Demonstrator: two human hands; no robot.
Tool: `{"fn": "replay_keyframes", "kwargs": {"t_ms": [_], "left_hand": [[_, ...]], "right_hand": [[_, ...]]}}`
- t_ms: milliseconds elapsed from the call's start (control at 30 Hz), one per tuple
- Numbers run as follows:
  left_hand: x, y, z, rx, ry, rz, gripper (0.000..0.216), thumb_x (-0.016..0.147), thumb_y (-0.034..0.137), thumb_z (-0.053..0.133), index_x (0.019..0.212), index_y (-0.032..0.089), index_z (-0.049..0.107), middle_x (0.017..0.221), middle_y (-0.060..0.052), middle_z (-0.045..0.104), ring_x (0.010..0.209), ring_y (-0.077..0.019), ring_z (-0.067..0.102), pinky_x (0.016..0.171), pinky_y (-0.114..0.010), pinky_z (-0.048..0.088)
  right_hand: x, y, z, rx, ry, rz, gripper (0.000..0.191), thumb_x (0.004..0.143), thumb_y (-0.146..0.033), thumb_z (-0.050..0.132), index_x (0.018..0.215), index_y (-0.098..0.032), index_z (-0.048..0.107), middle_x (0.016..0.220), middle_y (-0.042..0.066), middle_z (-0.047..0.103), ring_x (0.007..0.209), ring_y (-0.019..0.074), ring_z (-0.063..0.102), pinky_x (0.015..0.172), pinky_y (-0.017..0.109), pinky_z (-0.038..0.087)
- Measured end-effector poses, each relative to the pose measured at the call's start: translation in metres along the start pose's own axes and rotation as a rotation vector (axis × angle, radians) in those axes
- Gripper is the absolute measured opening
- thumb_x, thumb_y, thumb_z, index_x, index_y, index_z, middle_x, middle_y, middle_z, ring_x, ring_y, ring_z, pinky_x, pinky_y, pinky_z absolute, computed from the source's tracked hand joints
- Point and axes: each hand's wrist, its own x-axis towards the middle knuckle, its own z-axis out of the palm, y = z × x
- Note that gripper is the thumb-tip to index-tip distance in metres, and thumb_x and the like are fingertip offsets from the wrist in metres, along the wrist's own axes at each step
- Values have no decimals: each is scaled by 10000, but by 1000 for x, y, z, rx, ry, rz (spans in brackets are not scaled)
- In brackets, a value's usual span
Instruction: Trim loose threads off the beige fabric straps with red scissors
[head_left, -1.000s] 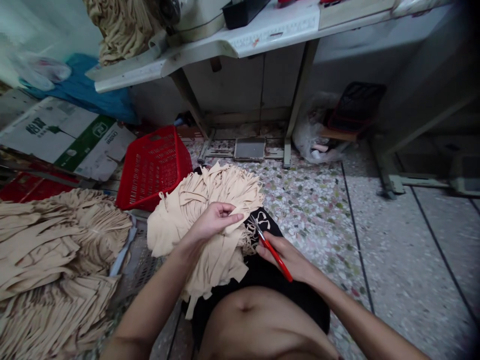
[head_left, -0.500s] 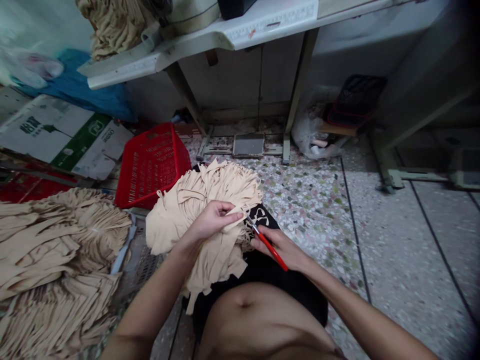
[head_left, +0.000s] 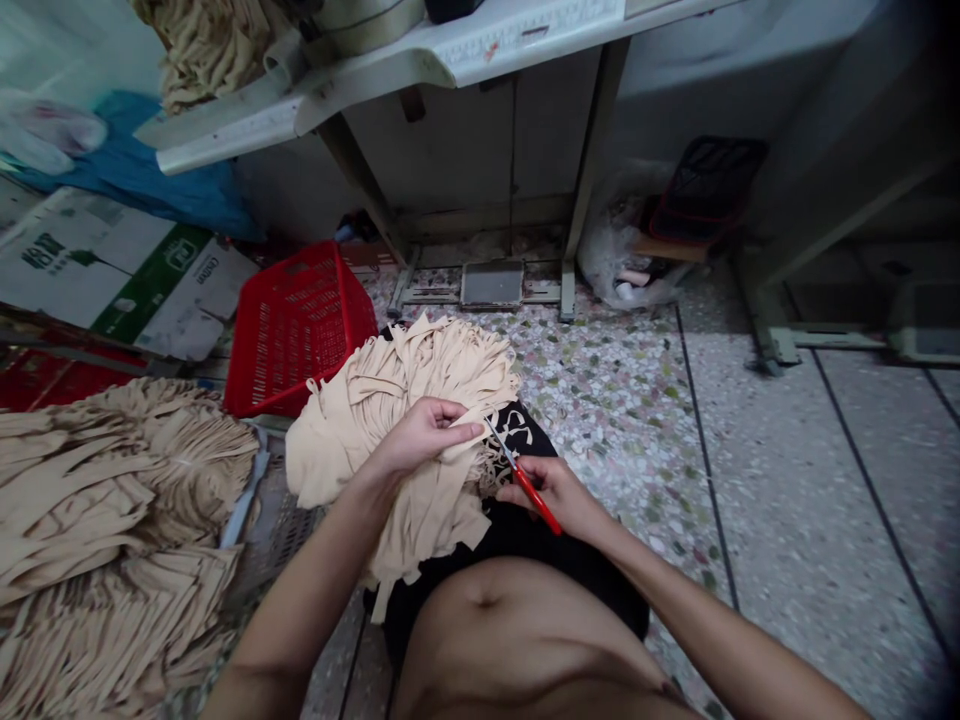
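The left hand (head_left: 424, 437) pinches a strip of a bundle of beige fabric strips (head_left: 397, 420) between thumb and fingers, with the rest of the fingers curled over the top of the bundle. The right hand (head_left: 551, 495) is clenched around the red-handled scissors (head_left: 534, 500), whose thin metal blades point up and to the left and end just beside the left fingertips, at the edge of the pinched strip. The blades are too thin here to tell whether they are open or closed. The bundle lies across the person's lap, over black shorts (head_left: 510, 540), and its loose ends hang down towards the floor. Just past the scissors, a black cloth with white print (head_left: 529, 425) shows from under the bundle.

To the left, a large heap of beige strips (head_left: 112, 480) rests on a grey plastic crate (head_left: 277, 530). A red plastic basket (head_left: 296, 330) lies tilted on its side just beyond the bundle, and a flattened cardboard box (head_left: 112, 270) and a blue plastic sheet (head_left: 127, 170) sit further back. Ahead stands a sewing table (head_left: 525, 35) with more beige strips (head_left: 202, 50) at its far left end and a metal foot pedal (head_left: 491, 283) under it, on a speckled stone floor (head_left: 622, 450)
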Motion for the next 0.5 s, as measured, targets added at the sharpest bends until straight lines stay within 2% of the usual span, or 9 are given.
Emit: {"fn": "replay_keyframes", "kwargs": {"t_ms": [167,333,500], "left_hand": [[1,0,3,1,-46,-31,390,757,444,846,848,79,741,707,-32,644,570,-87,497,524,-204,333],[3,-1,8,33,-153,-57,400,727,440,864,861,79,755,687,-21,630,568,-86,485,528,-203,330],[4,-4,8,33,-91,-23,399,724,454,866,830,87,749,683,-22,626,567,-90,496,523,-206,336]], "right_hand": [[-4,-9,-4,-84,-87,-129,438,1004,-591,526,812,-198,526,718,-30,480,644,128,423,572,232,374],[-2,-14,-4,-112,-67,-153,447,1003,-592,528,796,-198,492,716,-38,435,659,129,391,596,235,369],[-5,-9,-3,-74,-90,-149,446,1009,-600,514,810,-201,497,747,-33,450,674,132,406,609,237,369]]}}
